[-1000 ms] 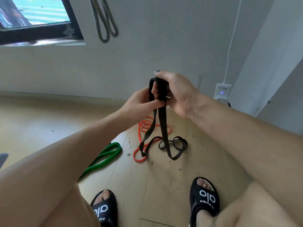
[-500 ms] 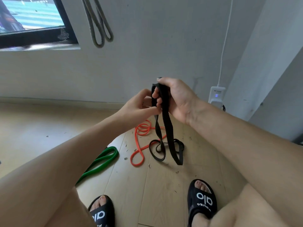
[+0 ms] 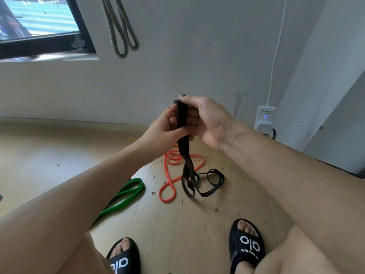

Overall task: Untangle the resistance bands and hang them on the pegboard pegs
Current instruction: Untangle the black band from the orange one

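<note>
A black resistance band [image 3: 184, 155] hangs from both my hands at mid-frame, its lower loops lying twisted on the wooden floor. My right hand [image 3: 205, 119] grips its folded top, thumb over the fold. My left hand [image 3: 164, 131] pinches the strands just below that. An orange band [image 3: 171, 175] lies coiled on the floor behind and under the black one. A green band [image 3: 122, 196] lies flat to the left, partly hidden by my left forearm. A grey band [image 3: 122, 32] hangs in two loops on the wall at the top; its peg is out of view.
A window [image 3: 39, 26] fills the upper left. A white plug-in device [image 3: 264, 119] with a cable sits low on the wall at right, beside a wall corner. My feet in black slides [image 3: 246, 246] stand on the littered floor at the bottom.
The black band's lower loops have shifted on the floor, now spread further right. Both hands keep their hold on its top, my left fingers moved closer to the strands.
</note>
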A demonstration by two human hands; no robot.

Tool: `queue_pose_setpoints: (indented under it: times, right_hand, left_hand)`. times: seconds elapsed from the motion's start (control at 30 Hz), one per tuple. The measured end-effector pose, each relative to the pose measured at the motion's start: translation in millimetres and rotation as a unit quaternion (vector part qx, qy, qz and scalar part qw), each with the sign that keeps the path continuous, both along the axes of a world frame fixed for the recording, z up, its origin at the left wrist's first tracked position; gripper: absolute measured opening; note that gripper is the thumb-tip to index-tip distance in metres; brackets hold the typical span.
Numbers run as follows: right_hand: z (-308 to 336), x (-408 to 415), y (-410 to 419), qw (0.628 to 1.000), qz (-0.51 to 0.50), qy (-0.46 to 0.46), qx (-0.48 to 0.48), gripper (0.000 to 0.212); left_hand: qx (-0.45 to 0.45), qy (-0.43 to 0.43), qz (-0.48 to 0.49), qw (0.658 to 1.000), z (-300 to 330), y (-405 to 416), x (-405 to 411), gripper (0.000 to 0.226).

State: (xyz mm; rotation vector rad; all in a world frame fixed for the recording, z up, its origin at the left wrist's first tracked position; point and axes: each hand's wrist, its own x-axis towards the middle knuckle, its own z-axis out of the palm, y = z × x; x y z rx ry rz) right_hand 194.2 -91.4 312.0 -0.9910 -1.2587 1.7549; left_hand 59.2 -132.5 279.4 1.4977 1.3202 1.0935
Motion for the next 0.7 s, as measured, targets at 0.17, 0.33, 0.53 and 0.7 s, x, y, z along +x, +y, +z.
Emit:
queue_pose_setpoints:
  times: [0.17, 0.33, 0.53, 0.7]
  right_hand:
    - [4, 1, 4, 0.999, -0.032, 0.024, 0.022, 0.026]
    - [8, 2, 2, 0.999, -0.036, 0.032, 0.016, 0.03]
    - [12, 8, 10, 0.996, -0.083, 0.035, 0.014, 0.034]
    - [6, 21, 21, 0.995, -0.101, -0.023, -0.002, 0.013]
  left_hand:
    - [0.0, 0.032, 0.007, 0.999, 3, -1, -7, 0.035]
    - [-0.018, 0.056, -0.03, 0.998, 6, -6, -12, 0.027]
    - [0.032, 0.125, -0.012, 0.992, 10, -5, -23, 0.031]
    - [0.096, 0.218, -0.013, 0.971, 20, -8, -25, 0.035]
